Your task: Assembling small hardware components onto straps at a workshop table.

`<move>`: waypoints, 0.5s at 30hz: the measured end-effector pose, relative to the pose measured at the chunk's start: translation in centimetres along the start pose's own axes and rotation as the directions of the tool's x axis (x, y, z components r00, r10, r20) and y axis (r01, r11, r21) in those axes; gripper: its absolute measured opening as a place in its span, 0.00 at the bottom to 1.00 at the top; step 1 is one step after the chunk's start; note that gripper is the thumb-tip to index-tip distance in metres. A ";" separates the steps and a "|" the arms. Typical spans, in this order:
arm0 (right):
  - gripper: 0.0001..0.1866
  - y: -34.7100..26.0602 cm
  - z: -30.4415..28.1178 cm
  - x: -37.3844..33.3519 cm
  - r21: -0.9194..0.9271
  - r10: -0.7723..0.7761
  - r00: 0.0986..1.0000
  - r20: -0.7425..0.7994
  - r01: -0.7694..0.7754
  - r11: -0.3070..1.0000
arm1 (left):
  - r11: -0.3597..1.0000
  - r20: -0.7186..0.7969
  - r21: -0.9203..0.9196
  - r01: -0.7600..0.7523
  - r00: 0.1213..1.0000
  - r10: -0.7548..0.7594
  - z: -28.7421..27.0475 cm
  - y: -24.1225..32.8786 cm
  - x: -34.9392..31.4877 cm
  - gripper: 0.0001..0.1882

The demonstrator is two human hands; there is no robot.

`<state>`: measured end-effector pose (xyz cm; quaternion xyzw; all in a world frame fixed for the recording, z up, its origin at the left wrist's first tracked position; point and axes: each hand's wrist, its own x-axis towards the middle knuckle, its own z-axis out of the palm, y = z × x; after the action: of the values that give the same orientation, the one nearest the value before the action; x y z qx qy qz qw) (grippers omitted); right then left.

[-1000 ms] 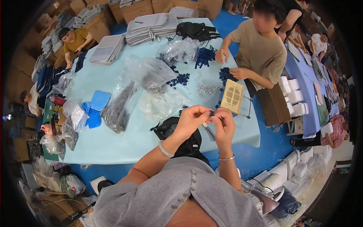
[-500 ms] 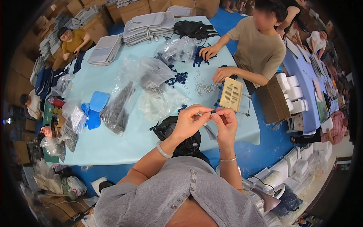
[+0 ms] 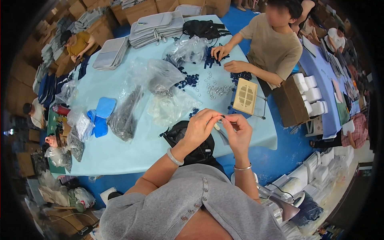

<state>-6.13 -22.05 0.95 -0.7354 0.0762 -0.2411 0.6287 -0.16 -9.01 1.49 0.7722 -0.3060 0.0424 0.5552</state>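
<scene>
Left hand (image 3: 197, 127) and right hand (image 3: 240, 134) closed to a pinch, small dark piece (image 3: 222, 117) between them above surface (image 3: 132, 160), being worked. Navy pieces (image 3: 189, 81), loose metal rings (image 3: 218, 91) piled beyond; finished count unclear.

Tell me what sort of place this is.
Probably an assembly workshop: small navy pieces and shiny bits lie on the light-blue table, grey cases are stacked near its far edge, and cardboard boxes stand behind.

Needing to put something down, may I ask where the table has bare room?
The table is bare between the black bag, dark-filled plastic bag and near edge, and right of the wearer's right hand. Crowded: around metal rings.
</scene>
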 end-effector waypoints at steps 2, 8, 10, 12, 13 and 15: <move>0.04 0.4 0.1 -0.1 0.037 0.021 1.000 -0.007 -0.021 0.999 | 1.000 0.008 0.002 0.005 1.000 -0.005 0.1 -0.1 -0.2 0.05; 0.04 0.5 1.4 -0.5 0.284 0.140 0.988 -0.064 -0.116 0.952 | 0.760 0.012 -0.607 0.233 0.959 -0.284 2.1 -1.0 -1.1 0.07; 0.04 0.5 1.5 -0.6 0.307 0.139 0.988 -0.065 -0.113 0.945 | 0.797 0.037 -0.556 0.236 0.965 -0.260 1.8 -1.5 -1.3 0.07; 0.05 0.2 1.6 -0.7 0.331 0.176 0.984 -0.029 -0.156 0.931 | 0.830 0.042 -0.503 0.242 0.966 -0.257 1.3 -1.2 -1.1 0.07; 0.05 0.3 1.7 -0.7 0.330 0.176 0.984 -0.031 -0.156 0.931 | 0.861 0.041 -0.447 0.244 0.967 -0.253 1.0 -1.1 -1.0 0.07; 0.06 0.3 1.7 -0.7 0.382 0.190 0.982 -0.008 -0.173 0.908 | 0.885 0.035 -0.401 0.236 0.970 -0.243 0.8 -1.3 -0.9 0.06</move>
<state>-5.94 -20.29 0.29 -0.5841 0.1104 -0.2082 0.7767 -0.48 -9.08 -0.27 0.6731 -0.2061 -0.0838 0.7053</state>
